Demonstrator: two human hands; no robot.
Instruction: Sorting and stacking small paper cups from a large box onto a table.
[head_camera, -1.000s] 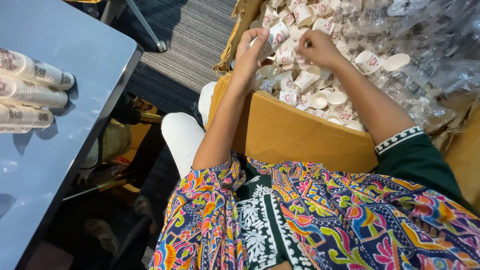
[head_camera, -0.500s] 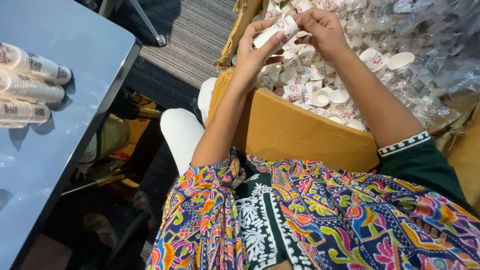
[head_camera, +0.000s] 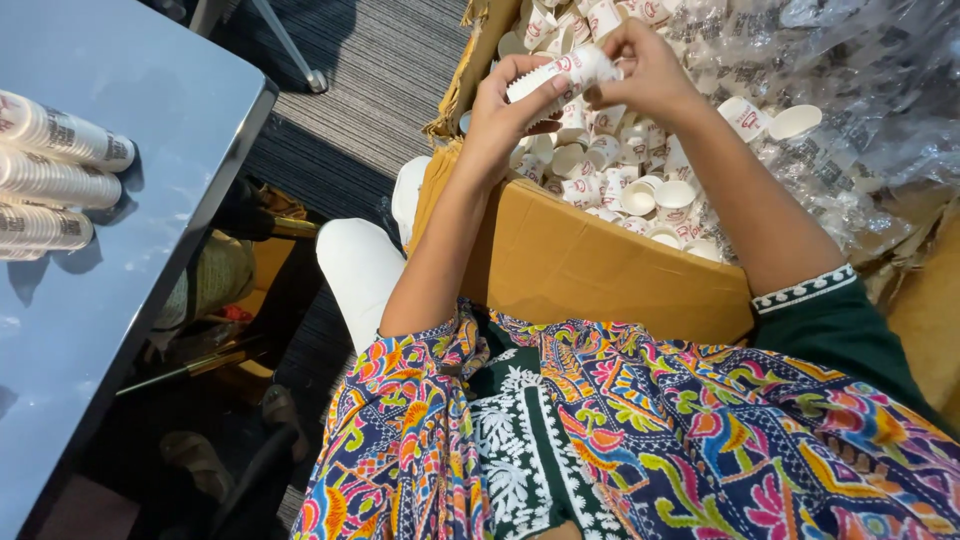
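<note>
A blue-grey table (head_camera: 110, 300) stood at the left, with three wrapped sleeves of stacked paper cups (head_camera: 55, 180) lying side by side near its far edge. Beyond it lay grey striped carpet (head_camera: 370, 90) and a metal chair leg (head_camera: 290, 45). Crinkled clear plastic wrap (head_camera: 850, 90) lay heaped at the right.

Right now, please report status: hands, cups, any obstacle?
Left hand and right hand grip one cup stack. Loose cups fill cardboard box below. Nothing blocking.

Brown cardboard box (head_camera: 590, 265), clear wrap (head_camera: 850, 90)
</note>
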